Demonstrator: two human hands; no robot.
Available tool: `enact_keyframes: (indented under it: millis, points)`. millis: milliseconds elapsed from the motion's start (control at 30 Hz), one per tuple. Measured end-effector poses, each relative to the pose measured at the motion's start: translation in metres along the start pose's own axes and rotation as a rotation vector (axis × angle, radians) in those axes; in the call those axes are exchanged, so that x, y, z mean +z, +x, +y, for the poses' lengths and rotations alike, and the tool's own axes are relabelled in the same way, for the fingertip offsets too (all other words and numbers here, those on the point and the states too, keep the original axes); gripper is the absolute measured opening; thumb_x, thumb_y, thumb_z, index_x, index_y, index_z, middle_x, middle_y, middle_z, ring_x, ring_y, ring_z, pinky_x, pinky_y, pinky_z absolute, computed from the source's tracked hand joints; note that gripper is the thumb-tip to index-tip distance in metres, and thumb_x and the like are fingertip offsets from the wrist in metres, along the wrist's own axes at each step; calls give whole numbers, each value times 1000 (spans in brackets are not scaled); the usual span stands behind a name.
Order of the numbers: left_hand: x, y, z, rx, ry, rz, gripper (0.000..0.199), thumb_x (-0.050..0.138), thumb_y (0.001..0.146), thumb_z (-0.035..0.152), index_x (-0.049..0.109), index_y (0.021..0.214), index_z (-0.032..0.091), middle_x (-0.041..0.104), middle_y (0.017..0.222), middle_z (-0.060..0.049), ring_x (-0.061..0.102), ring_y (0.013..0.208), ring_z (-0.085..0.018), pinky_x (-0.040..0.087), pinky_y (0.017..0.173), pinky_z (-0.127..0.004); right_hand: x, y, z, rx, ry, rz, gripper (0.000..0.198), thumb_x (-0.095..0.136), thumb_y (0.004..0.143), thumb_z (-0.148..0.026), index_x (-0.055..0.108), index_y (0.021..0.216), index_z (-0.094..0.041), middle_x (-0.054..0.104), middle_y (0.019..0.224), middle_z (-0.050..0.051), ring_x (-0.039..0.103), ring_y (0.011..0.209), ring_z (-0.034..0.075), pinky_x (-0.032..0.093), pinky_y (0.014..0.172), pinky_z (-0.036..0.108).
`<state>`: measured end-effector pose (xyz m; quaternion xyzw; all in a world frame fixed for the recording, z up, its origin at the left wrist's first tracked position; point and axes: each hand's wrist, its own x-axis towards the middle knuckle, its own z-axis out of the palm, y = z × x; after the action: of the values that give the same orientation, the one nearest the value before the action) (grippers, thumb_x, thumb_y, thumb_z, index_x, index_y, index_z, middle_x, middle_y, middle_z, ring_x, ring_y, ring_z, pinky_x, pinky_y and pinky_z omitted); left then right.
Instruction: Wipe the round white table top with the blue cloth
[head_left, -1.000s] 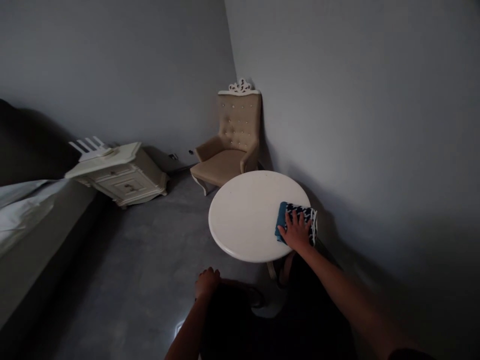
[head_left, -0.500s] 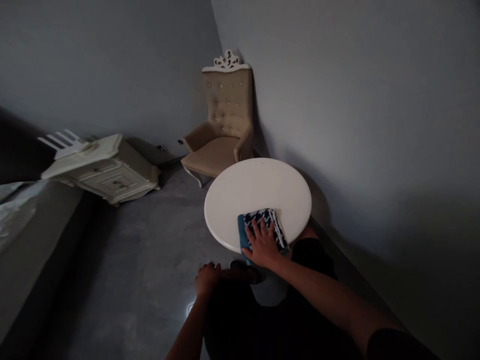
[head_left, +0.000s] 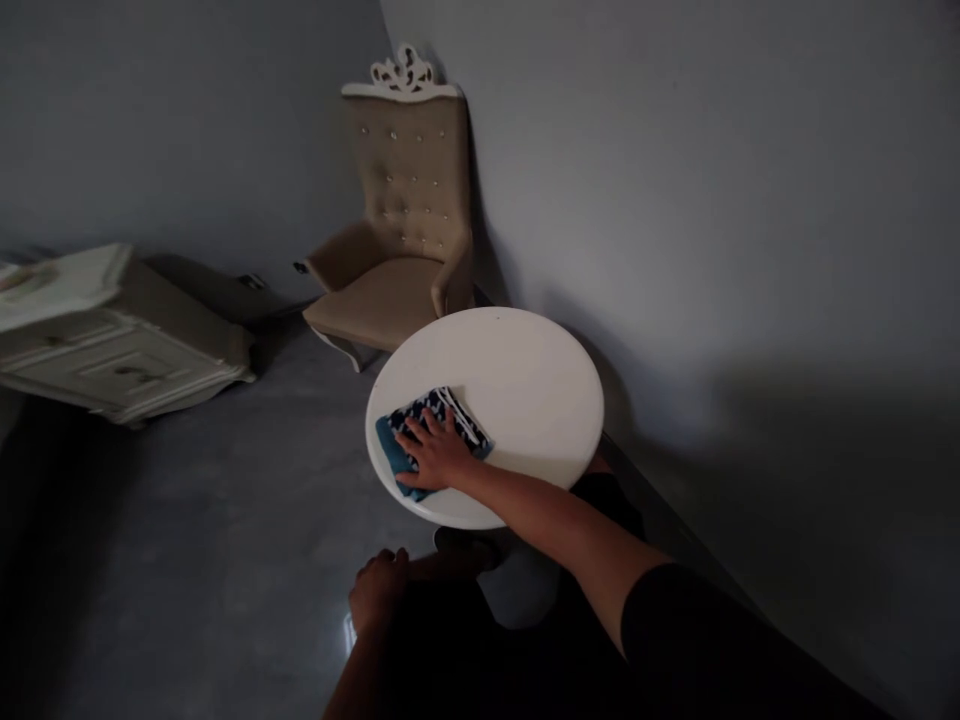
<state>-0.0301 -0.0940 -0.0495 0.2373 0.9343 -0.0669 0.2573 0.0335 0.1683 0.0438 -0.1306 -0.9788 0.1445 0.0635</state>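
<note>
My right hand (head_left: 437,455) lies flat with fingers spread on a folded cloth (head_left: 397,430), pressing it against the round white table (head_left: 517,385). The cloth is dark with a pale houndstooth pattern and a white edge, and a teal part shows at its left side. It sits on the front left of the tabletop, close to the rim. My left hand (head_left: 379,588) rests at my knee, below and left of the table, fingers curled and dimly lit. I see nothing held in it.
Behind the table stands a tan tufted armchair (head_left: 382,300) with a white carved crest. A cream cabinet (head_left: 135,350) is at the left by the wall. The grey wall (head_left: 720,250) runs close along the table's right side. My dark-clothed legs are below the table's front edge.
My right hand has slid the cloth leftward across the tabletop, from the front edge to the front left. The view has turned right. My left hand stays at my knee.
</note>
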Motion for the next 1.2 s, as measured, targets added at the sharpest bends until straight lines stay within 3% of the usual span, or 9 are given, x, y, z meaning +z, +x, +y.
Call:
enact_keyframes:
  millis: [200, 333, 467, 633, 933, 1067, 1200]
  points:
    - [2, 16, -6, -49, -53, -62, 59, 32, 104, 54, 77, 116, 18, 79, 130, -25, 76, 122, -42, 59, 96, -49, -24, 37, 82, 151, -38, 10, 86, 33, 106, -77, 37, 175, -27, 25, 186, 10, 14, 171, 48, 6, 133, 84]
    - [1, 21, -8, -73, -80, -61, 60, 33, 104, 53, 78, 118, 17, 79, 131, -25, 75, 123, -42, 58, 97, -50, -44, 23, 145, 300, -36, 30, 77, 27, 110, -69, 39, 175, -28, 28, 185, 8, 15, 171, 45, 6, 133, 84]
    - [2, 20, -8, -90, -116, -50, 60, 36, 103, 53, 80, 120, 15, 79, 128, -26, 76, 118, -42, 58, 95, -50, -55, -5, 184, 418, -66, 60, 79, 30, 110, -69, 38, 175, -26, 25, 186, 10, 13, 171, 46, 6, 131, 87]
    - [4, 14, -8, -104, -148, -24, 63, 34, 104, 51, 78, 126, 11, 78, 130, -28, 74, 122, -43, 56, 98, -50, -61, -41, 195, 457, -117, 42, 83, 30, 107, -75, 38, 175, -28, 31, 184, 8, 18, 169, 43, 14, 131, 84]
    - [6, 7, -6, -80, -156, -4, 56, 39, 108, 47, 78, 125, 11, 77, 132, -26, 73, 125, -40, 55, 102, -49, -73, -119, 184, 382, -223, -45, 93, 38, 100, -82, 40, 173, -24, 38, 180, 12, 31, 161, 42, 30, 132, 64]
    - [4, 5, -3, -79, -138, -7, 51, 54, 110, 58, 75, 129, 15, 77, 133, -16, 72, 125, -30, 53, 111, -52, -73, -123, 181, 404, -247, -68, 92, 40, 98, -83, 44, 170, -26, 42, 176, 14, 37, 154, 43, 34, 128, 65]
    - [5, 4, -2, -91, -124, -5, 47, 63, 108, 58, 73, 129, 17, 75, 132, -12, 71, 123, -27, 55, 111, -53, -64, -118, 178, 418, -256, 1, 83, 39, 102, -77, 52, 163, -23, 44, 173, 16, 30, 158, 46, 26, 129, 76]
